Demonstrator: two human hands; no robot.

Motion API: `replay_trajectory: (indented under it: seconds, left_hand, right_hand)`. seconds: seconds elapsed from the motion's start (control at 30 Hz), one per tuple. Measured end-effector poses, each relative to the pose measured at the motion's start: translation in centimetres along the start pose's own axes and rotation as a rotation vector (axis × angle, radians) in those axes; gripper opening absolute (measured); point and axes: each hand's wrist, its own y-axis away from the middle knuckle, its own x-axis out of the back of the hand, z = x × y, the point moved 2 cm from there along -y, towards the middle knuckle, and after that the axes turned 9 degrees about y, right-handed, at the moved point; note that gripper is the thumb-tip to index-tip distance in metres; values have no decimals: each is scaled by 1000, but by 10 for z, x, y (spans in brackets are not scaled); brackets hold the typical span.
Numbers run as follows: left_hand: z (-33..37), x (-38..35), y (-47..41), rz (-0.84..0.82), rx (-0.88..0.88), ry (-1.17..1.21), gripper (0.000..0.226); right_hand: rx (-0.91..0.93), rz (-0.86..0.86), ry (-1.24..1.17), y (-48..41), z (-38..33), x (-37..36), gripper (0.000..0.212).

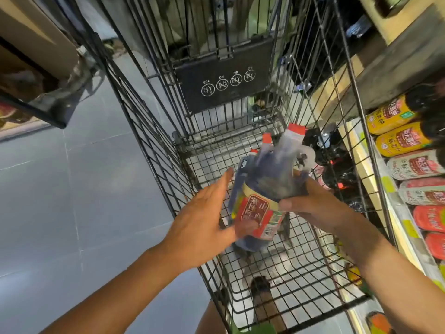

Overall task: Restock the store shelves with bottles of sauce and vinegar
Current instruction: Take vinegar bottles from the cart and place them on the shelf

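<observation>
A large dark sauce jug [269, 184] with a red cap, a clear handle and a red and yellow label is lifted inside the wire shopping cart [168, 150]. Motion blur doubles its outline. My right hand [305, 201] grips the jug's right side, thumb over the label. My left hand [204, 213] has straight fingers at the jug's left side; the blur hides whether it touches. More dark bottles [337, 169] with red caps lie in the cart's right corner.
Store shelves [375, 150] at the right hold rows of sauce bottles [404, 138] with yellow, white and red labels. The cart's black child-seat panel [224, 75] stands at the far end. Grey tiled floor [60, 189] spreads left, under a dark shelf edge [31, 107].
</observation>
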Motion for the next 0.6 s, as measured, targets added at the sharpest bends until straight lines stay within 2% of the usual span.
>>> replay_trajectory:
  seconds: [0.07, 0.1, 0.13, 0.2, 0.27, 0.33, 0.4, 0.43, 0.47, 0.53, 0.6]
  left_hand:
    - [12, 7, -14, -197, 116, 700, 114]
    - [13, 9, -22, -245, 146, 894, 111]
    - [14, 12, -29, -268, 161, 974, 105]
    - [16, 22, -40, -252, 125, 957, 92]
    - [9, 35, -47, -119, 88, 859, 66]
    - [3, 52, -51, 18, 19, 775, 40]
    - [-1, 68, -52, 176, -10, 742, 53]
    - [-2, 71, -52, 271, -11, 711, 65]
    - [-3, 73, -52, 361, -16, 666, 70]
    - [-3, 71, -52, 504, -23, 610, 63]
    - [-3, 67, -52, 582, -23, 605, 58]
  right_hand:
    - [60, -34, -25, -5, -18, -7, 76]
    - [75, -33, -19, -8, -27, -13, 84]
    - [83, -25, -12, -12, -34, -19, 92]
    - [96, 42, 73, -19, -43, -29, 91]
    - [169, 129, 143, -32, -48, -23, 65]
    - [175, 216, 60, -49, -41, -5, 54]
    - [8, 358, 77, -73, -17, 16, 45]
    - [-134, 432, 218, -85, 1, 24, 40]
    - [-285, 474, 437, -94, 21, 29, 43]
    - [-455, 480, 735, -106, 59, 25, 79]
    - [-518, 507, 690, -114, 90, 13, 110]
